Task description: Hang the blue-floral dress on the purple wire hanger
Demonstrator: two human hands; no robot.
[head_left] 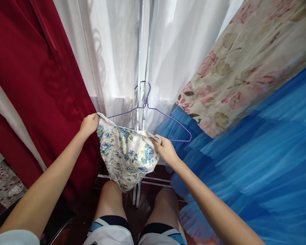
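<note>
Between my two hands hangs a white garment with blue floral print [127, 153], its upper edge stretched sideways. My left hand [89, 125] pinches the upper left corner. At the upper right edge, my right hand [165, 147] grips the cloth between thumb and fingers. Behind the garment a purple wire hanger [177, 122] hangs on the metal rack. Its left arm runs behind the cloth at the left corner, while its right end sticks out bare past my right hand. The garment hides much of the hanger's lower bar.
The upright metal rack [140, 44] stands in front of white curtains [114, 44]. A dark red cloth [58, 78] hangs at left. On the right hang a beige floral cloth [234, 75] and blue tulle [257, 163]. My knees [112, 194] are close below the garment.
</note>
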